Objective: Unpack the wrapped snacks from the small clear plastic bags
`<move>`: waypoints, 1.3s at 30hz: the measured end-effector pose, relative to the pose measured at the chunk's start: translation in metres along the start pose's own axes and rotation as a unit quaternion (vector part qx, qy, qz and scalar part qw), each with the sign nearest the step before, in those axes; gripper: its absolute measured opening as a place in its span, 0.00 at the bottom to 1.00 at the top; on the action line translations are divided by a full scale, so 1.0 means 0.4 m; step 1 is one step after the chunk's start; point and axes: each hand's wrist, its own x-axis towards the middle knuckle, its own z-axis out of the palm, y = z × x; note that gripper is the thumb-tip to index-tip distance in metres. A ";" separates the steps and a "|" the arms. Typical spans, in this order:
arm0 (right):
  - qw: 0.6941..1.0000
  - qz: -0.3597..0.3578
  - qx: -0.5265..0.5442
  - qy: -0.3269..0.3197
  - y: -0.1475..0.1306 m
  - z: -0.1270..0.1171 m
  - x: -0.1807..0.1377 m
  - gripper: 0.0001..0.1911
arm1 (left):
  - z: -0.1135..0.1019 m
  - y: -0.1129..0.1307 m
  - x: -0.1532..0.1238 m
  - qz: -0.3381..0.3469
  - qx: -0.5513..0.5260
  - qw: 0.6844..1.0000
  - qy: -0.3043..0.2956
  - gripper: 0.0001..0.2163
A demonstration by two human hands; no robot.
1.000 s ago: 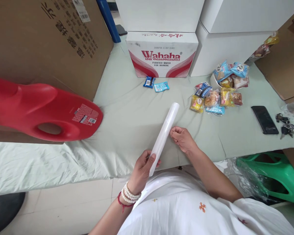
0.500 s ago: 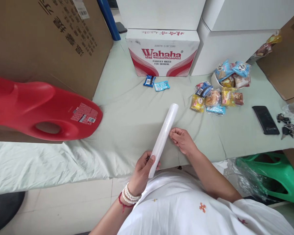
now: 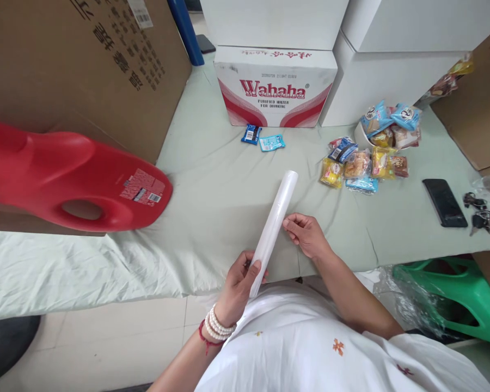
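Note:
My left hand point(image 3: 240, 280) is wrapped round the lower end of a whitish roll of thin plastic film point(image 3: 274, 231), its thumb lying along the near side. The roll slants up and to the right, above the front part of the cloth-covered table. Beside the roll's right edge, my right hand point(image 3: 304, 234) is closed in a pinch, thumb against forefinger. Whatever is between those fingertips, perhaps the film's thin edge, is too fine to make out.
A big red jug point(image 3: 106, 185) leans in from the left before a brown carton point(image 3: 85, 71). Behind stands a Wahaha box point(image 3: 275, 90) with two small snack packets point(image 3: 271, 142) before it. Packaged snacks point(image 3: 357, 163), a phone point(image 3: 445, 202) and keys point(image 3: 479, 215) lie right.
The view has shifted slightly, so the table's things sit a little further right. Both hands and the roll keep nearly the same pose.

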 end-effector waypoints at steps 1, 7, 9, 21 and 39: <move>1.000 0.001 -0.005 0.008 -0.001 0.002 0.001 0.18 | 0.001 0.000 0.000 0.000 0.000 1.000 0.000 0.19; 0.998 0.000 -0.019 0.053 0.005 0.003 0.012 0.12 | 0.004 -0.002 0.001 -0.016 -0.023 0.999 0.016 0.19; 0.999 0.002 -0.014 0.045 0.004 0.001 0.010 0.12 | 0.003 -0.003 0.002 -0.020 -0.027 0.999 0.020 0.20; 0.998 0.045 -0.030 0.034 -0.023 -0.001 -0.001 0.20 | 0.012 0.005 0.002 0.059 0.113 0.990 0.059 0.19; 0.996 0.068 0.060 -0.004 -0.009 0.012 0.010 0.13 | 0.013 0.023 -0.006 -0.077 -0.158 0.984 -0.018 0.22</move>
